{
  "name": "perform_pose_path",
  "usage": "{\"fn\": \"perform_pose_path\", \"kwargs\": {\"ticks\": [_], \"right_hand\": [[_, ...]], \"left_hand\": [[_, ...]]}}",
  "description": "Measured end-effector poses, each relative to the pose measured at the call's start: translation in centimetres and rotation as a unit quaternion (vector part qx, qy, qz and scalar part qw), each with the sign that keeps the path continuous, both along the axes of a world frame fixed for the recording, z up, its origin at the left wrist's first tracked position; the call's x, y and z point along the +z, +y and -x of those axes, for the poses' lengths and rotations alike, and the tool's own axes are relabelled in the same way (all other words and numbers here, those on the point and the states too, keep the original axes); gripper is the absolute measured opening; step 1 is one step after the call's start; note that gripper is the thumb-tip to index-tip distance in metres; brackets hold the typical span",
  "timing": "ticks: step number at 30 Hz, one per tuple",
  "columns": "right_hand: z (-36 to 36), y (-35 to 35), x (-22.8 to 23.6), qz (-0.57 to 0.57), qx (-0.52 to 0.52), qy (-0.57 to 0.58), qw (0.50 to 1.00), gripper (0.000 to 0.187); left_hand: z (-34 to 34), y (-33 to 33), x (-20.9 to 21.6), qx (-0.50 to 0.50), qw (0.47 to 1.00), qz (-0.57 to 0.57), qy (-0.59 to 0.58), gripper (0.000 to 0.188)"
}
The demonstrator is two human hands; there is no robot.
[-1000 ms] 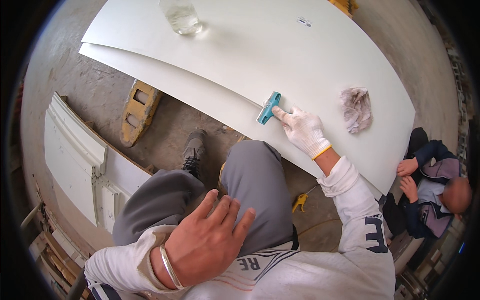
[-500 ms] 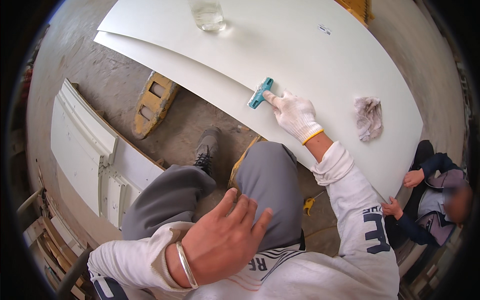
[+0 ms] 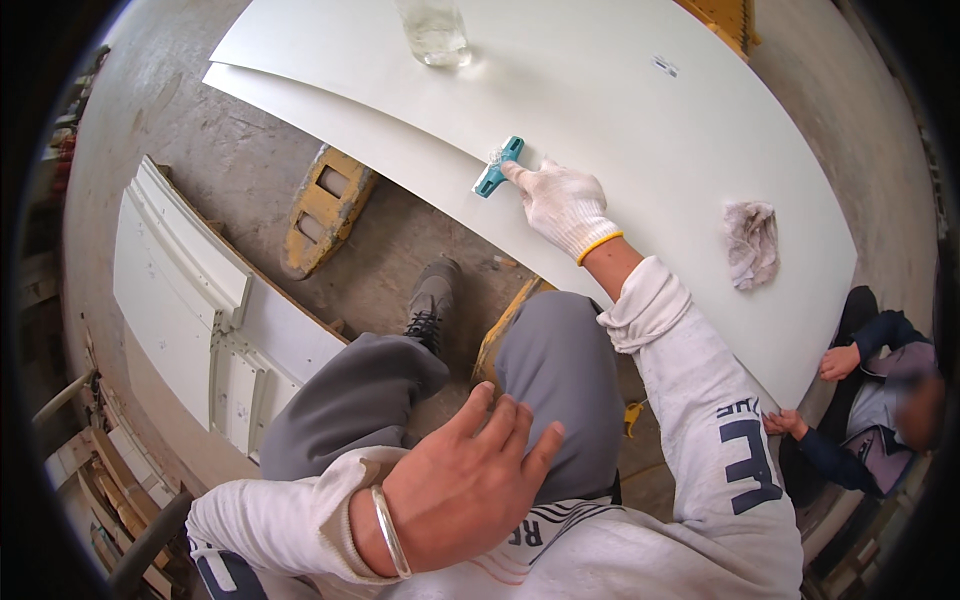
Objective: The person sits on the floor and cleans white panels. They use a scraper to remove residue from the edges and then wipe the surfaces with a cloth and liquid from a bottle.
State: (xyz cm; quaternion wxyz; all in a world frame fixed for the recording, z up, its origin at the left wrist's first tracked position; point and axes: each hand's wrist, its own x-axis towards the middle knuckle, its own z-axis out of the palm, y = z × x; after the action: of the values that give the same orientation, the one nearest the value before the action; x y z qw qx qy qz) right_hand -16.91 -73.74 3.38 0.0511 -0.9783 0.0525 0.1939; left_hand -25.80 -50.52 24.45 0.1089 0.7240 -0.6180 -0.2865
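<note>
The gloved right hand [image 3: 566, 205] seems to grip a teal scraper [image 3: 498, 168], grasp partly hidden; the left hand [image 3: 455, 485] hangs open.

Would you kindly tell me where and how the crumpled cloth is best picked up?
I'd pinch the crumpled cloth by its bunched middle, from above and the left: the raised folds seem to offer a good grip, and bare white panel separates it from the gloved right hand on that side. That hand holds the teal scraper, which would likely need setting down first.
</note>
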Motion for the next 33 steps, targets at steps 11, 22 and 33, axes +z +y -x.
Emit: {"fn": "perform_pose_path", "kwargs": {"ticks": [11, 22, 33], "right_hand": [[-4.6, 2.6, 0.3, -0.006, 0.017, 0.003, 1.000, 0.046], [-10.3, 6.0, 1.0, -0.012, 0.014, -0.006, 1.000, 0.044], [-17.9, 10.2, 0.4, 0.000, 0.039, -0.021, 0.999, 0.046]], "left_hand": [[-0.5, -0.5, 0.3, 0.016, 0.999, 0.011, -0.034, 0.050], [-6.6, 2.1, 2.2, 0.133, 0.982, 0.127, 0.032, 0.059], [-23.8, 17.0, -25.1, 0.657, 0.748, -0.045, -0.083, 0.039]]}}
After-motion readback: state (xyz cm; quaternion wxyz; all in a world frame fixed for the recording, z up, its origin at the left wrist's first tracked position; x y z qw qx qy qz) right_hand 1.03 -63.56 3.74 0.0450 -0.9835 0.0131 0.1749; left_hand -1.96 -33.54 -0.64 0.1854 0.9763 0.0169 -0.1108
